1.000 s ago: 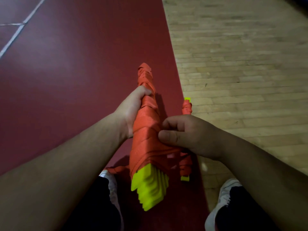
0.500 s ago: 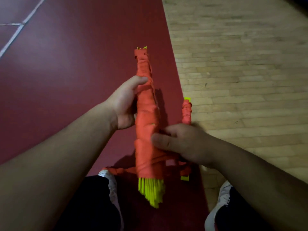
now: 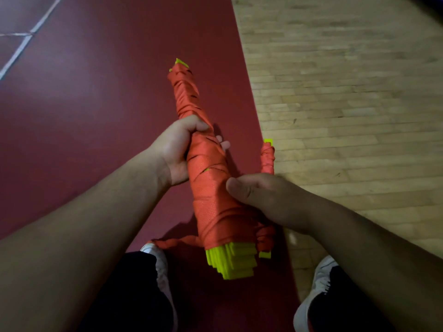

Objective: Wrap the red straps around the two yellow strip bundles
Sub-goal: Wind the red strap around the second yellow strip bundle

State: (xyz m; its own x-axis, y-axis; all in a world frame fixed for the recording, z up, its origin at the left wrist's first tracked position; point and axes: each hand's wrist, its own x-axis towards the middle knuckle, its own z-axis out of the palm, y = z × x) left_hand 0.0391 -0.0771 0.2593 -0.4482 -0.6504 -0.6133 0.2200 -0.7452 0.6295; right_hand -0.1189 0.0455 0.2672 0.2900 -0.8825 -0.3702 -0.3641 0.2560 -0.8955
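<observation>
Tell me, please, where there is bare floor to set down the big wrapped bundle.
The red mat left of the left hand is bare up to the white lines, and the wooden floor right of the small bundle is open. It is crowded near the shoes, where the strap tail lies.

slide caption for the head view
Left hand and right hand grip the big red-wrapped yellow bundle; a thinner wrapped bundle lies on the floor.
</observation>
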